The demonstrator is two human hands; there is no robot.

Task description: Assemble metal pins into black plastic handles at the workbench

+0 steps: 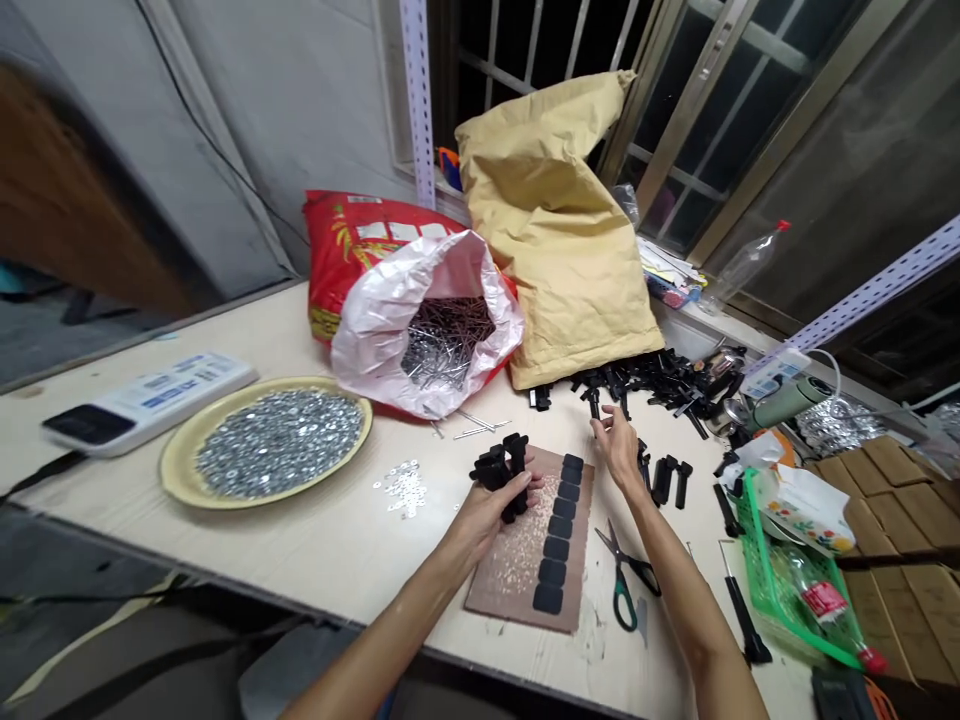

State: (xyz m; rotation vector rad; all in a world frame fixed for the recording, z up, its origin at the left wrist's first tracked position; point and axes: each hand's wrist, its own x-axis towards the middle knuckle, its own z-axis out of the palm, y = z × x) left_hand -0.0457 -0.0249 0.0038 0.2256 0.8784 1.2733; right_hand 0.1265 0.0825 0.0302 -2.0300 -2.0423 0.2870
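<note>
Looks like you're gathering; your left grip (491, 512) holds black parts (491, 468) over the brown board (517, 600); right grip (619, 445) is at the far-right pile (646, 376), can't tell if pinching; next needs a clean pinch.

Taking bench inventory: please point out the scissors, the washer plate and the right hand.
Scissors (620, 558): head view, near the pivot.
Washer plate (177, 466): head view, left rim.
Right hand (620, 449): head view, its back.
</note>
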